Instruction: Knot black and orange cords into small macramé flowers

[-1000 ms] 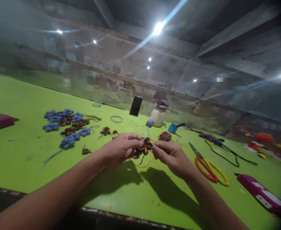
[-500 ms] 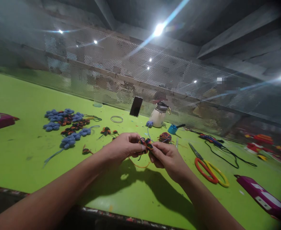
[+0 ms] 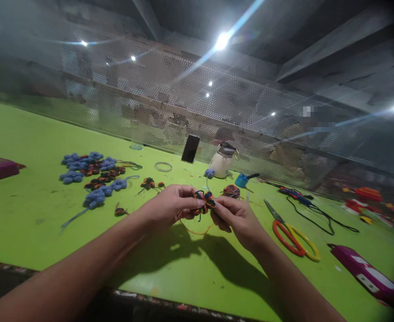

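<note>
Landmark: multicoloured yarn ball [image 3: 231, 191], on the green table [image 3: 170, 281].
Yarn flower: dark, multicoloured piece [image 3: 209, 201], held in the air between the hands, left of the yarn ball and on its near side.
Change: against one second ago, the left thumb has moved from the flower's edge to across its face, partly covering it. Judged a firmer hold, with petal handling ongoing.
Left hand: [image 3: 170, 205] pinches the flower's left side, thumb on top.
Right hand: [image 3: 242, 219] pinches the flower's right edge between thumb and index finger; the far fingertips are hidden.
Orange strand: [image 3: 199, 233] loops below the flower, nearer the wearer than the yarn ball; whether it touches the table, cannot tell.
Scissors: [image 3: 295, 239] right of the yarn ball, on its near side, untouched.
Blue yarn flowers: [image 3: 94, 198] well left of the yarn ball.
</note>
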`<state>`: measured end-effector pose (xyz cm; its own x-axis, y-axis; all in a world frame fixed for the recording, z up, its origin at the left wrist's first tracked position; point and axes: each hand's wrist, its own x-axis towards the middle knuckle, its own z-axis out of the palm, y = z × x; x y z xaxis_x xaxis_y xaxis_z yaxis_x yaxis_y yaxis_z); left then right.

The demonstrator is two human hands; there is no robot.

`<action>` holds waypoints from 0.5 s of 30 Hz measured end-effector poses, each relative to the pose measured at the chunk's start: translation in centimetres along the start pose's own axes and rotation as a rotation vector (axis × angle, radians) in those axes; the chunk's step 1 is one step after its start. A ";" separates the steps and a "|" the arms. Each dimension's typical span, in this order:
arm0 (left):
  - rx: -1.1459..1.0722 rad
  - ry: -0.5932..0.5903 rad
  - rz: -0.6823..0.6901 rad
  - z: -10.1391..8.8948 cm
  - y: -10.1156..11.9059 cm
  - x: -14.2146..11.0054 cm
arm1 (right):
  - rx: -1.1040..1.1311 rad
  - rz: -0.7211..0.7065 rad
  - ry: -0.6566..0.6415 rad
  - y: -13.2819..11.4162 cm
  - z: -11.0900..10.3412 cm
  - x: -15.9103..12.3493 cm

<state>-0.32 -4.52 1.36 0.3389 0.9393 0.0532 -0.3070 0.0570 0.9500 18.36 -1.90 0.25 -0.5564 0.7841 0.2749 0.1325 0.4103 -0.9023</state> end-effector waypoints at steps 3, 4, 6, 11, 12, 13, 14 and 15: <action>-0.001 -0.002 0.003 0.0 0.1 -0.1 | -0.095 -0.019 -0.019 -0.1 -0.7 0.1; -0.003 0.001 0.005 0.0 0.1 -0.1 | -0.139 -0.028 -0.023 -0.1 -0.9 0.1; -0.006 0.009 0.013 0.1 0.2 -0.2 | -0.239 -0.060 -0.021 -0.3 -1.3 0.1; 0.018 -0.008 0.043 0.3 0.2 -0.2 | -0.406 -0.155 -0.016 -1.0 -1.6 -0.1; 0.022 -0.012 0.045 0.3 0.2 -0.2 | -0.423 -0.168 -0.014 -1.2 -1.6 -0.1; 0.027 -0.015 0.045 0.3 0.3 -0.2 | -0.440 -0.179 -0.011 -1.3 -1.6 -0.1; 0.031 -0.017 0.041 0.3 0.3 -0.2 | -0.459 -0.191 -0.009 -1.4 -1.6 -0.1; 0.035 -0.018 0.036 0.3 0.3 -0.2 | -0.478 -0.203 -0.007 -1.4 -1.5 -0.1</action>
<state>-0.24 -4.79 1.71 0.3445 0.9341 0.0932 -0.2886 0.0109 0.9574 19.51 -1.88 2.02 -0.6147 0.6646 0.4248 0.3804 0.7216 -0.5784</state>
